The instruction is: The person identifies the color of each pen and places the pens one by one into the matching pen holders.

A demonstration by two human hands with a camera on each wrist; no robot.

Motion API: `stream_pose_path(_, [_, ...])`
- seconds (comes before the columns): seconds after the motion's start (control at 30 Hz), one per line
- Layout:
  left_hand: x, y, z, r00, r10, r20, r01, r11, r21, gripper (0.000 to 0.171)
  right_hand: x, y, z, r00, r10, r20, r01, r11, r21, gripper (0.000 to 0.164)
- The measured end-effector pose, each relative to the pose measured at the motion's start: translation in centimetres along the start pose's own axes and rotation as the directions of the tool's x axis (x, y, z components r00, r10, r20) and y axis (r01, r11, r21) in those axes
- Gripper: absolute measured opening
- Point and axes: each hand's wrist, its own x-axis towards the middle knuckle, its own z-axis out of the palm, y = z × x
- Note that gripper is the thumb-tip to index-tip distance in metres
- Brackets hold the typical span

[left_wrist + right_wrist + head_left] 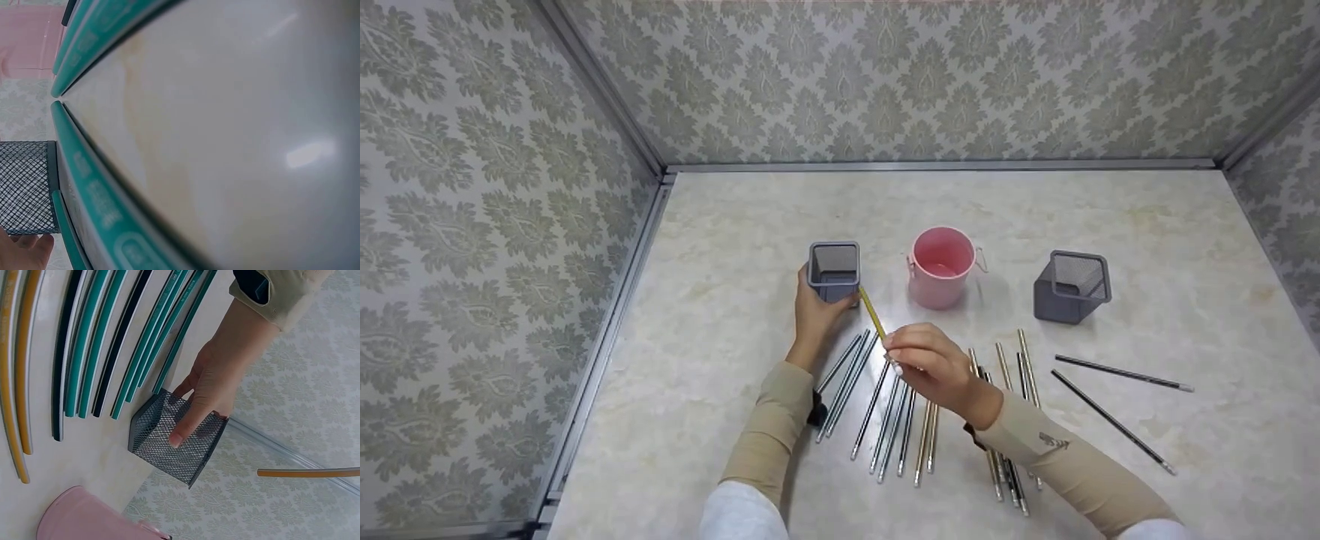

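Observation:
My left hand point(817, 322) grips a dark mesh pencil cup point(835, 292) at the left, thumb on the near side. The right wrist view shows this left hand point(211, 379) around the mesh cup point(174, 436). My right hand point(934, 367) pinches a yellow pencil point(873, 313) near its eraser end. The pencil's far tip is right at the cup's rim in the head view, and the same yellow pencil point(309, 472) shows at the right of the right wrist view. Below the hands lie green pencils point(847, 390) in a loose row.
A pink bucket point(937, 289) stands right of the held cup. Farther right is a second mesh cup point(1057, 300). Gold and black pencils point(1006, 480) lie under my right forearm. Two black pencils point(1117, 371) lie apart at the right. Patterned walls point(840, 82) border the table.

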Motion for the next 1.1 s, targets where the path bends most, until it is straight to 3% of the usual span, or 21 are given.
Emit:
stream_pose_path(0.57, [-0.3, 0.3, -0.1, 0.999, -0.042, 0.007, 0.042, 0.999, 0.028, 0.093, -0.2, 2.0, 1.5, 0.979, 0.168, -0.113, -0.167, 0.986, 0.016, 0.009])
stream_pose_path(0.9, [-0.1, 0.3, 0.0, 0.998, -0.066, 0.017, 0.065, 0.997, 0.049, 0.092, -0.4, 3.2, 2.0, 0.948, 0.249, -0.201, -0.233, 0.967, 0.099, 0.011])
stream_pose_path(1.1, [-0.1, 0.3, 0.0, 0.998, -0.059, 0.01, 0.059, 0.997, 0.046, 0.091, -0.5, 3.9, 2.3, 0.931, 0.292, -0.218, -0.28, 0.956, 0.083, 0.011])
